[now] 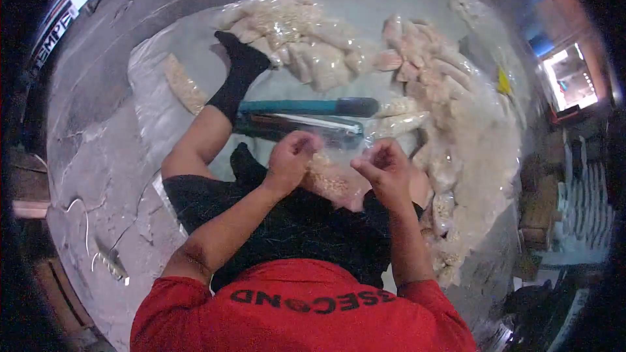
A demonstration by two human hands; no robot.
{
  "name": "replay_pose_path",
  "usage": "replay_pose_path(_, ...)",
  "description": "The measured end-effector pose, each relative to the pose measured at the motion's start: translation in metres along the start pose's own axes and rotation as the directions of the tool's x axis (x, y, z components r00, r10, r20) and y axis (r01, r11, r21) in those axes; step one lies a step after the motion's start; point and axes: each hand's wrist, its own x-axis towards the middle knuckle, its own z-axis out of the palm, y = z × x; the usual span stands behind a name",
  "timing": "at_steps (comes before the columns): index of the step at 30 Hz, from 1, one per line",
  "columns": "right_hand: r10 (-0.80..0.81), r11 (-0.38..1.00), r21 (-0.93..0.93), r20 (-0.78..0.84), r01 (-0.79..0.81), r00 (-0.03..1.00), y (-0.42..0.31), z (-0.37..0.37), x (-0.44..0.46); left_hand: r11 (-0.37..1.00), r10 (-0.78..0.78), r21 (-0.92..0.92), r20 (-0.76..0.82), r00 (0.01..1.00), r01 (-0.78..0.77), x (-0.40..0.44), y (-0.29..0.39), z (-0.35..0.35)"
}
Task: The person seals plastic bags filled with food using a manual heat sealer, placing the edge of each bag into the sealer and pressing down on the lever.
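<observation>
My left hand [292, 161] is closed in a pinch at one upper corner of a clear plastic bag [329, 182]. The opposite side of the bag's thin top edge is pinched by my right hand [386, 171]. Pale, small pieces fill the bag's lower part, which hangs above my lap between my legs. Just beyond both hands lies a long teal heat sealer [297, 107] with a dark-ended arm and a pale strip along its base. Clear film blurs over the sealer's near side.
Several filled clear bags are heaped at the far side [306, 39], and a larger pile of filled bags [443, 85] spreads along the right. A single long bag [184, 85] lies left of my sock-covered foot. A white cord with a power strip [112, 266] rests on the cracked floor.
</observation>
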Motion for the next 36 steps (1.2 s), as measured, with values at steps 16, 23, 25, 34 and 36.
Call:
replay_pose_path(16,0.125,0.978,-0.167,-0.029,-0.128,0.992,0.148,-0.006,0.031,0.961,0.012,0.271,-0.265,0.964,0.062,-0.002,-0.038,-0.071)
replay_pose_path(23,0.157,0.952,-0.256,-0.062,-0.168,0.986,0.138,-0.002,0.05,0.965,-0.229,0.063,-0.285,0.931,0.256,0.008,-0.049,-0.082)
replay_pose_path(25,0.164,0.961,-0.199,-0.158,-0.194,0.974,0.145,0.002,0.042,0.969,-0.073,0.21,-0.27,0.96,0.133,0.011,-0.055,-0.082)
replay_pose_path(34,0.128,0.908,-0.374,-0.176,-0.187,0.976,0.163,-0.006,0.026,0.842,0.014,0.517,-0.309,0.951,0.156,0.01,-0.043,-0.074)
replay_pose_path(36,0.047,0.963,-0.253,-0.185,-0.094,0.982,0.163,0.001,0.022,0.876,0.005,0.462,-0.288,0.958,0.134,0.012,-0.053,-0.081)
